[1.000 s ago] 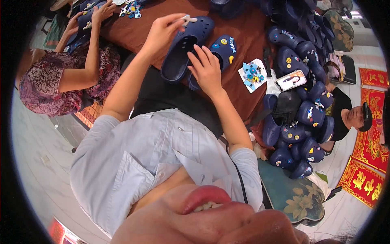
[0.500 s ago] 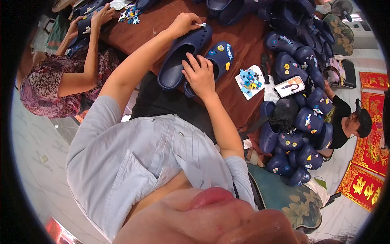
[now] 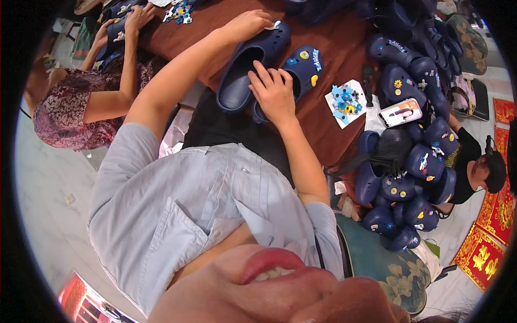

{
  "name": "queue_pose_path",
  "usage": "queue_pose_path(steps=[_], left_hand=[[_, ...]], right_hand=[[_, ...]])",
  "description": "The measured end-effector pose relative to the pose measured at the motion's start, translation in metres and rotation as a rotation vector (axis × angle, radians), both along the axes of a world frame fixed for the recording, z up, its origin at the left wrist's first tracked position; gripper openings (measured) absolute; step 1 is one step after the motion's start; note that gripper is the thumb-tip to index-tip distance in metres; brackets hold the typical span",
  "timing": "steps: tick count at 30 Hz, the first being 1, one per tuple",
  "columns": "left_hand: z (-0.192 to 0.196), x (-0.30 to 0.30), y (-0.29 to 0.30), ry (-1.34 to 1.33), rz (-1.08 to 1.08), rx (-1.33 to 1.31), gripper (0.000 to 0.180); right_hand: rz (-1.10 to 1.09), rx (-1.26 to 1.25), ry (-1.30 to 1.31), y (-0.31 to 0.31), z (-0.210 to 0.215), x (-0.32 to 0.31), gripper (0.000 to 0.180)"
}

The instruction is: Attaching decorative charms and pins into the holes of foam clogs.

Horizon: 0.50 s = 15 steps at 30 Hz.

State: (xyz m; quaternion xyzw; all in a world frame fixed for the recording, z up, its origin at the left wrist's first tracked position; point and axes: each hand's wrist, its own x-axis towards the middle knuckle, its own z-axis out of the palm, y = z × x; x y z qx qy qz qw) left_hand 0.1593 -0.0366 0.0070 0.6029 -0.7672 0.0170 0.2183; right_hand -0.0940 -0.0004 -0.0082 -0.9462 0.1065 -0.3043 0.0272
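A navy clog (image 3: 235, 89) with a holed toe lies on the brown-covered table, its toe pointing away from me. At that toe, my left hand (image 3: 245, 27) pinches a small white shoe charm (image 3: 276, 25); whether it sits in a hole I cannot tell. My right hand (image 3: 274, 96) rests with fingers spread over the clog's near side and the second clog (image 3: 295, 72). That second clog bears yellow, blue and lettered charms. Right of the pair, a pile of blue and yellow charms (image 3: 347, 102) lies on a white sheet (image 3: 344, 121).
Many decorated navy clogs (image 3: 425, 161) are heaped at the right, with a lit phone (image 3: 400, 112) among them. More clogs (image 3: 323, 9) stand at the far edge. A co-worker (image 3: 91, 107) at the left handles a clog beside another charm pile (image 3: 178, 12). Another person (image 3: 474, 172) is at the right.
The whole view has shifted, so the table things appear farther right and slightly higher. My left hand still pinches the white shoe charm at the toe; my right hand stays on the clogs.
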Motion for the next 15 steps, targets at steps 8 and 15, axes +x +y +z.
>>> queue_pose_path(steps=[8,15], left_hand=[[-0.002,0.009,-0.011,-0.172,-0.003,0.12,0.041],[0.013,0.014,-0.028,-0.167,-0.14,0.306,0.015]], right_hand=[[-0.005,-0.009,-0.011,0.0,-0.001,0.0,0.031],[-0.01,-0.007,-0.03,0.0,-0.002,-0.002,0.03]])
